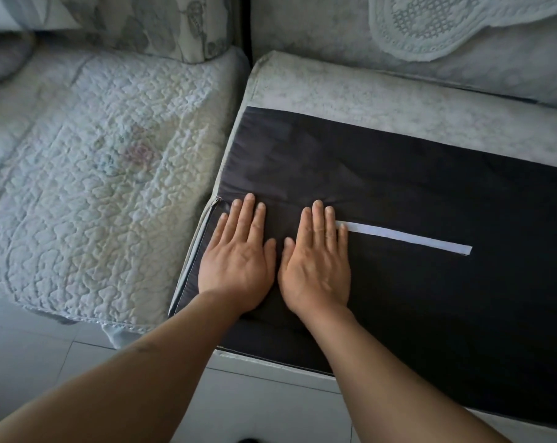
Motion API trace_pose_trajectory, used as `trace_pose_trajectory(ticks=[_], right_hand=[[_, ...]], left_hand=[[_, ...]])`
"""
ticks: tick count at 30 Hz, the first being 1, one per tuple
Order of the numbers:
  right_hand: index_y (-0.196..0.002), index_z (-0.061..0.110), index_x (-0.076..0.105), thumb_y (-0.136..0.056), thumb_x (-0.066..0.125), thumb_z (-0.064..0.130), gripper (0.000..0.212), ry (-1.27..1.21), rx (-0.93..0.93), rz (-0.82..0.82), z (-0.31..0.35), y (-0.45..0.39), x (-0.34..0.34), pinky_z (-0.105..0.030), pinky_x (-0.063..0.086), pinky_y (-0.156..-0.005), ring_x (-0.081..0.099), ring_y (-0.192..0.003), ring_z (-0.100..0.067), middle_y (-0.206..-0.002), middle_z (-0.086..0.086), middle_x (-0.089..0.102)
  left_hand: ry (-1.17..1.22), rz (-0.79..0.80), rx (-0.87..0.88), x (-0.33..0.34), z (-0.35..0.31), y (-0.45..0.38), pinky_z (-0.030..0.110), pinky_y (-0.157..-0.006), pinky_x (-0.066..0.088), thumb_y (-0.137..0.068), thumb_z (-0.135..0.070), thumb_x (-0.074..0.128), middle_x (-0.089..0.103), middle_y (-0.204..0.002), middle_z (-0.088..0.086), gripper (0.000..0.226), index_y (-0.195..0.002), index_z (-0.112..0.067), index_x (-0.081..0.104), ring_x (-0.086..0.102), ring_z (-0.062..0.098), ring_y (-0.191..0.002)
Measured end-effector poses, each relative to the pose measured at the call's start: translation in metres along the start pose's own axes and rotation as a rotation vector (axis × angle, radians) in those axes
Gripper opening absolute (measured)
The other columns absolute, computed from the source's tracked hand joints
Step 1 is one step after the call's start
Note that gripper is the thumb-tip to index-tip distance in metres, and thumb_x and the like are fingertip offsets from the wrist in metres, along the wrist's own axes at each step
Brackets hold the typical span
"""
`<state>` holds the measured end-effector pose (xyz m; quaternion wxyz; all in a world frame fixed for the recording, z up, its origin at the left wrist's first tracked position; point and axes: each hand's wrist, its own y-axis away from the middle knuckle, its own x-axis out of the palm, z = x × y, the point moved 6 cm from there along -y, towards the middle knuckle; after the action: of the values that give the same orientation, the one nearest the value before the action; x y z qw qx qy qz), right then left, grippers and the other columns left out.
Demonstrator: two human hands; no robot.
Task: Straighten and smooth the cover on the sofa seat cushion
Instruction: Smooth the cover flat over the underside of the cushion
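I find the seat cushion (318,91) lying on the sofa, its dark cover (398,174) facing up. My left hand (237,251) and right hand (317,254) press flat near its left edge, fingers straight, gripping nothing. The right fingers overlap the white strip (405,236).

Matt dark cloth cover (398,174), faintly creased; neighbouring quilted spread (95,174), bumpy cloth.

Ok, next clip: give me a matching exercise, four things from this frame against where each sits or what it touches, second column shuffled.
Things:
1. left hand
2. right hand
3. white strip
4. quilted cover

Places:
A. on the neighbouring seat, left of the dark panel
B. flat on the dark panel, by the zipper corner
C. fingers over the strip's near end
D. runs rightward across the dark panel

Pairs: 1-B, 2-C, 3-D, 4-A
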<state>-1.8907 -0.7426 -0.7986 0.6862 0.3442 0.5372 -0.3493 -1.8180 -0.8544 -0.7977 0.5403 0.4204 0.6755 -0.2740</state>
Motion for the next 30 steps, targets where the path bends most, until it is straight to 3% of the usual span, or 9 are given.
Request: trace_pose_trajectory(ticks=[4, 9, 10, 13, 15, 20, 26, 28, 30], right_hand=[[-0.165, 0.010, 0.018, -0.107, 0.020, 0.040, 0.066, -0.018, 0.035, 0.012, 0.001, 0.005, 0.000, -0.049, 0.003, -0.130, 0.001, -0.162, -0.024, -0.175, -0.007, 0.007], [-0.166, 0.013, 0.008, -0.111, 0.026, 0.034, 0.062, -0.072, 0.074, 0.185, 0.010, 0.020, -0.020, -0.046, 0.000, -0.130, -0.008, -0.161, -0.022, -0.175, -0.006, -0.002], [-0.166, 0.012, 0.009, -0.111, 0.025, 0.034, 0.061, -0.096, 0.077, 0.137, 0.013, 0.023, -0.032, -0.045, 0.001, -0.131, -0.006, -0.161, -0.022, -0.175, -0.007, -0.001], [-0.164, 0.007, 0.023, -0.109, 0.029, 0.031, 0.060, -0.174, 0.067, -0.255, 0.021, 0.047, -0.077, -0.047, 0.009, -0.131, 0.007, -0.161, -0.028, -0.173, -0.013, 0.014], [-0.163, 0.005, 0.026, -0.109, 0.036, 0.029, 0.060, -0.192, 0.044, -0.326, 0.021, 0.071, -0.067, -0.050, 0.009, -0.130, 0.009, -0.161, -0.031, -0.172, -0.015, 0.016], [-0.165, 0.010, 0.020, -0.109, 0.028, 0.042, 0.065, 0.037, 0.009, 0.014, 0.015, 0.095, 0.014, -0.053, 0.006, -0.129, 0.003, -0.162, -0.027, -0.175, -0.011, 0.007], [-0.167, 0.018, 0.015, -0.111, 0.026, 0.041, 0.061, -0.056, -0.020, 0.203, 0.013, 0.088, -0.009, -0.045, 0.000, -0.131, -0.005, -0.161, -0.020, -0.175, -0.002, 0.001], [-0.164, 0.024, 0.029, -0.111, 0.033, 0.038, 0.054, -0.155, -0.042, 0.267, 0.003, 0.080, -0.032, -0.037, 0.007, -0.130, 0.005, -0.161, -0.014, -0.174, 0.003, 0.014], [-0.155, 0.023, 0.047, -0.111, 0.038, 0.033, 0.046, -0.231, 0.027, 0.091, -0.019, 0.076, -0.065, -0.036, 0.022, -0.126, 0.024, -0.157, -0.015, -0.167, 0.003, 0.037]], left_hand=[[-0.009, 0.043, 0.003, 0.001, 0.001, 0.001, 0.035, -0.131, -0.008, -0.103, -0.050, 0.014, -0.004, -0.177, 0.000, 0.073, -0.169, -0.019, 0.012, -0.011, 0.012, -0.161], [-0.028, 0.125, 0.052, -0.015, -0.002, 0.020, 0.031, -0.129, -0.013, -0.106, -0.047, 0.013, -0.004, -0.177, 0.001, 0.070, -0.169, -0.016, 0.013, -0.013, 0.012, -0.160], [-0.011, 0.091, 0.056, -0.024, -0.004, 0.024, 0.031, -0.129, -0.011, -0.106, -0.047, 0.014, 0.000, -0.177, 0.002, 0.070, -0.169, -0.015, 0.016, -0.011, 0.011, -0.160], [0.034, -0.146, 0.092, -0.051, -0.005, 0.043, 0.040, -0.132, 0.006, -0.107, -0.039, 0.028, 0.020, -0.174, 0.009, 0.065, -0.164, -0.008, 0.031, 0.007, 0.020, -0.162], [0.035, -0.207, 0.092, -0.043, 0.004, 0.061, 0.045, -0.132, 0.014, -0.108, -0.035, 0.035, 0.020, -0.173, 0.012, 0.062, -0.163, -0.005, 0.032, 0.011, 0.025, -0.163], [-0.046, -0.057, 0.058, 0.007, 0.025, 0.082, 0.044, -0.132, 0.013, -0.107, -0.047, 0.029, 0.013, -0.176, 0.006, 0.070, -0.167, -0.011, 0.024, 0.005, 0.020, -0.163], [-0.025, 0.055, -0.006, -0.002, 0.015, 0.077, 0.039, -0.132, 0.000, -0.105, -0.052, 0.015, 0.005, -0.176, 0.004, 0.075, -0.168, -0.013, 0.019, -0.006, 0.016, -0.162], [0.019, 0.028, -0.025, -0.016, -0.002, 0.072, 0.038, -0.132, 0.000, -0.103, -0.052, 0.013, 0.015, -0.175, 0.009, 0.077, -0.166, -0.009, 0.026, 0.000, 0.017, -0.162], [0.058, -0.105, 0.029, -0.035, -0.033, 0.067, 0.043, -0.132, 0.008, -0.105, -0.045, 0.023, 0.027, -0.172, 0.011, 0.070, -0.162, -0.006, 0.035, 0.014, 0.023, -0.162]])
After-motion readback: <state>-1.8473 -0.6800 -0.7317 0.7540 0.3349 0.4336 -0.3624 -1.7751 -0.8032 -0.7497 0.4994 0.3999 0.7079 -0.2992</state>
